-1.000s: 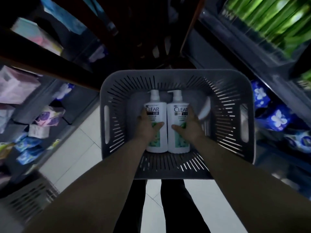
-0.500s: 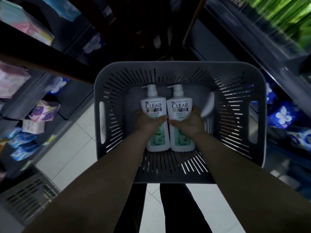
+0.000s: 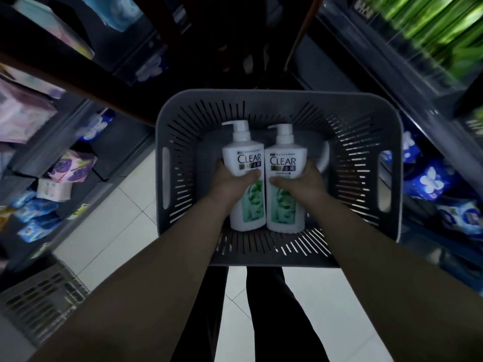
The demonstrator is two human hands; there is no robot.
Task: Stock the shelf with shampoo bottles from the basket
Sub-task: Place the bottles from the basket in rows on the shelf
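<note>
The left hand [image 3: 230, 185] has its grip wrapped round the middle of the left shampoo bottle [image 3: 245, 178], thumb laid across the front below the label, and the right hand [image 3: 304, 184] holds the right shampoo bottle [image 3: 285, 184] the same way, its thumb pointing in toward the other bottle. The two bottles sit side by side, touching or nearly so, inside the grey slotted basket [image 3: 366, 121]. Each is white with a pump top; "CLEAR" is printed in dark letters just above each grip, with two Chinese characters on a dark band beside it and a line of small print too fine to read, and a green leafy panel runs below the thumbs. Their long axes lie parallel, pumps pointing away from the person and bases toward the basket's near wall. Just right of the right hand a third white bottle [image 3: 324, 159] lies against the basket's side, mostly hidden. Beneath the basket is a pale tiled floor [image 3: 125, 205], with the person's dark trousers [image 3: 264, 309] below the near rim. Left of the hands a shelf [image 3: 78, 74] carries pink, purple and blue packets, blurred; to the right, another shelf [image 3: 392, 74] carries blue flowered packs [image 3: 428, 178] and green bottles [image 3: 431, 24] higher up. The aisle is dim.
</note>
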